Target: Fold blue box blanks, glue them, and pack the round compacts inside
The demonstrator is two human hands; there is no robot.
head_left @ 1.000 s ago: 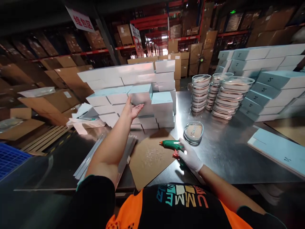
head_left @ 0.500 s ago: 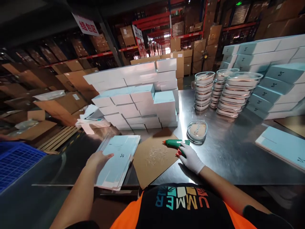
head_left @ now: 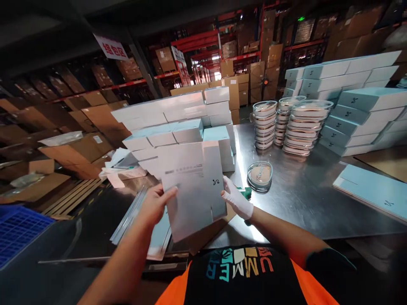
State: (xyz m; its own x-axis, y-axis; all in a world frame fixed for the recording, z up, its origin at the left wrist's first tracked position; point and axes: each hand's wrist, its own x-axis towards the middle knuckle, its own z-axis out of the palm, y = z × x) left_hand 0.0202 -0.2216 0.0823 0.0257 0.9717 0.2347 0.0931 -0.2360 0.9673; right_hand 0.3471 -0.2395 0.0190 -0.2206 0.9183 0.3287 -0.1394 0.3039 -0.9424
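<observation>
Two hands, left hand point(head_left: 155, 203) and right hand point(head_left: 235, 199), clamp fingers on one flat carton point(head_left: 193, 190).

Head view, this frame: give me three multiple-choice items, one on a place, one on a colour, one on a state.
1. Where does the single round dish sit?
A. on the metal table
B. on the box stack
C. in the blue crate

2. What colour is the glove on the right hand?
A. black
B. white
C. orange

3. How is the flat carton held?
A. lying untouched on the table
B. by the left hand alone
C. by both hands

A: it rests on the steel top.
B: the glove is white.
C: a hand grips each side edge.
</observation>
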